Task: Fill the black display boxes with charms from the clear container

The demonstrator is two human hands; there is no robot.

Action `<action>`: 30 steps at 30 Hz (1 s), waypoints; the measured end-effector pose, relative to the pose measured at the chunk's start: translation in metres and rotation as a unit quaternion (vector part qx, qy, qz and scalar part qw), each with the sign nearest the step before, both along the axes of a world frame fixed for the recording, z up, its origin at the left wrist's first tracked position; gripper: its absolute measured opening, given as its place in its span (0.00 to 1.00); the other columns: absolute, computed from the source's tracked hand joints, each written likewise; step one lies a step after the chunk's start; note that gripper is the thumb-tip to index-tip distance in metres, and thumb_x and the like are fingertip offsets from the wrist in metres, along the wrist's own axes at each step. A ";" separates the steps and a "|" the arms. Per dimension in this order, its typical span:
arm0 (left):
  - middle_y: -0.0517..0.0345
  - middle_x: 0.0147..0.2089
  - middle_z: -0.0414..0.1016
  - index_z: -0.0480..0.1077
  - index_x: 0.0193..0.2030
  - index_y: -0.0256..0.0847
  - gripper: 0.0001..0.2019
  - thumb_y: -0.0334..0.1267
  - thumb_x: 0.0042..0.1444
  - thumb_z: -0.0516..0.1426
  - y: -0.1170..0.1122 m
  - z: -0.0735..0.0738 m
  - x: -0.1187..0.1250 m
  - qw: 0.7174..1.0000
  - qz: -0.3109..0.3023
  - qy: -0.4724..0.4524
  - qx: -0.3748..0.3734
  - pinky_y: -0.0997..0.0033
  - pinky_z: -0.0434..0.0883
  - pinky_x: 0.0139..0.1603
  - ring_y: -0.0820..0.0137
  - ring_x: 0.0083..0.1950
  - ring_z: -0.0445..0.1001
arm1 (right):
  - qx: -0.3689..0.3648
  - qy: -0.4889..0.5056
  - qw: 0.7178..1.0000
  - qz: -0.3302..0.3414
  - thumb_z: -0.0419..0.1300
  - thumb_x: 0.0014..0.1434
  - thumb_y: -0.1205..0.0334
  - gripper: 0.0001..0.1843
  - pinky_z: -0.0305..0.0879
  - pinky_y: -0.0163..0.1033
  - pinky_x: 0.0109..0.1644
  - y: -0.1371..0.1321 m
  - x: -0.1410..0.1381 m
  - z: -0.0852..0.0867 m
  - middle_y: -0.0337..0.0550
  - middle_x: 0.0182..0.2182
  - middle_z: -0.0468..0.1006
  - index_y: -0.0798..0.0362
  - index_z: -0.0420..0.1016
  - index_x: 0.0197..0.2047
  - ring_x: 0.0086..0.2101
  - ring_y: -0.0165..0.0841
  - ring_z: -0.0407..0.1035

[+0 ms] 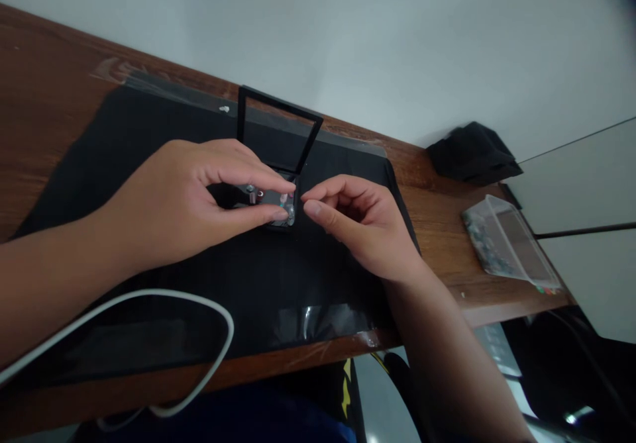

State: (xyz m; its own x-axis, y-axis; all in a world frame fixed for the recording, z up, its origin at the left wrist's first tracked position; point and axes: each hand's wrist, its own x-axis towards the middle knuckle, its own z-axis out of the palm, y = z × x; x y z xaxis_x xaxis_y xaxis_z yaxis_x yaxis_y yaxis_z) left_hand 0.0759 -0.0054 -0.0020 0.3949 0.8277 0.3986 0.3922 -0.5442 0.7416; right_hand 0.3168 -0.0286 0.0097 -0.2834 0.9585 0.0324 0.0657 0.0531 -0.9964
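Note:
A small dark case [297, 199] lies on the black mat, its framed see-through lid [284, 108] standing up at the back. Several tiny shiny pieces, pinkish, clear and dark, show inside; their kind is too small to tell. My left hand [191, 198] reaches over the case from the left, thumb and forefinger stretched out and apart above the pieces. Whether its fingertips touch them I cannot tell, and the hand covers part of the case. Just right of the case, my right hand [358, 221] is closed in a pinch, thumb against forefinger. Anything between those fingertips is too small to make out.
The black mat [238, 284] is taped to a wooden table [427, 204] against a pale wall. A white cable [218, 304] loops across the front left. A clear plastic tub [511, 244] with small pieces and a black object [472, 151] stand at the right.

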 end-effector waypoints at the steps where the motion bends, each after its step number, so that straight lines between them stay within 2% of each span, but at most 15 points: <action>1: 0.68 0.46 0.89 0.88 0.46 0.61 0.08 0.50 0.61 0.69 0.003 -0.001 -0.002 1.000 0.004 0.013 0.009 0.69 0.79 0.51 0.63 0.49 0.85 | 0.004 -0.007 1.000 -0.002 0.81 0.55 0.46 0.21 0.54 0.32 0.25 0.000 0.000 0.000 0.35 0.24 0.77 0.54 0.84 0.38 0.23 0.23 0.60; 6: 0.66 0.47 0.89 0.88 0.47 0.59 0.12 0.55 0.64 0.64 0.020 -0.006 -0.013 0.995 -0.008 0.087 0.041 0.64 0.79 0.56 0.61 0.54 0.84 | 0.024 -0.039 0.999 -0.010 0.78 0.58 0.41 0.24 0.55 0.32 0.24 0.000 0.000 -0.001 0.35 0.24 0.76 0.54 0.83 0.39 0.23 0.23 0.60; 9: 0.67 0.48 0.89 0.87 0.50 0.59 0.13 0.53 0.69 0.61 0.026 -0.012 -0.015 0.990 -0.029 0.131 0.052 0.62 0.77 0.58 0.59 0.57 0.82 | 0.030 -0.051 0.998 -0.009 0.77 0.58 0.38 0.26 0.55 0.33 0.24 0.000 0.000 -0.002 0.35 0.24 0.75 0.54 0.83 0.39 0.23 0.23 0.60; 15: 0.67 0.47 0.90 0.87 0.50 0.65 0.11 0.50 0.69 0.61 0.030 -0.021 -0.011 0.986 -0.064 0.129 0.084 0.59 0.75 0.58 0.57 0.56 0.81 | 0.031 -0.064 0.997 -0.012 0.76 0.58 0.37 0.26 0.55 0.33 0.25 -0.001 -0.001 -0.002 0.36 0.25 0.75 0.54 0.83 0.39 0.24 0.24 0.60; 20: 0.63 0.50 0.90 0.87 0.52 0.54 0.16 0.47 0.73 0.55 0.028 -0.017 -0.009 0.975 -0.080 0.172 0.119 0.54 0.74 0.62 0.56 0.58 0.79 | 0.027 -0.059 0.998 -0.012 0.79 0.57 0.41 0.24 0.56 0.33 0.26 -0.002 -0.001 -0.003 0.36 0.26 0.75 0.54 0.84 0.39 0.25 0.24 0.62; 23: 0.63 0.49 0.90 0.87 0.50 0.53 0.18 0.47 0.75 0.53 0.028 -0.016 -0.010 0.970 -0.087 0.186 0.133 0.55 0.75 0.61 0.57 0.57 0.80 | 0.024 -0.060 0.998 -0.014 0.79 0.57 0.43 0.22 0.56 0.33 0.26 -0.003 -0.001 -0.003 0.36 0.26 0.75 0.54 0.84 0.39 0.26 0.25 0.62; 26: 0.64 0.48 0.90 0.87 0.49 0.57 0.18 0.49 0.74 0.53 0.028 -0.018 -0.010 0.972 -0.081 0.180 0.130 0.58 0.77 0.58 0.57 0.56 0.80 | 0.026 -0.061 0.998 -0.015 0.79 0.57 0.43 0.22 0.57 0.33 0.27 -0.003 0.000 -0.002 0.36 0.26 0.75 0.54 0.84 0.40 0.26 0.25 0.63; 30: 0.66 0.48 0.90 0.88 0.50 0.60 0.18 0.52 0.72 0.54 0.028 -0.020 -0.012 0.978 -0.067 0.181 0.083 0.58 0.78 0.55 0.57 0.56 0.80 | 0.029 -0.064 0.997 -0.017 0.79 0.58 0.42 0.23 0.58 0.33 0.27 -0.005 0.000 -0.002 0.37 0.27 0.76 0.53 0.84 0.40 0.27 0.26 0.64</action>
State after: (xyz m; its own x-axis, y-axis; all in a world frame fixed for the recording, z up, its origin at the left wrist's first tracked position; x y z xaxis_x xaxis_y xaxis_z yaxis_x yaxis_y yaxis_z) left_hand 0.0641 0.0229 -0.0222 0.6356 0.6944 0.3372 0.5297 -0.7101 0.4639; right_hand 0.3167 -0.0335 0.0078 -0.2558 0.9653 0.0532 0.1952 0.1055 -0.9751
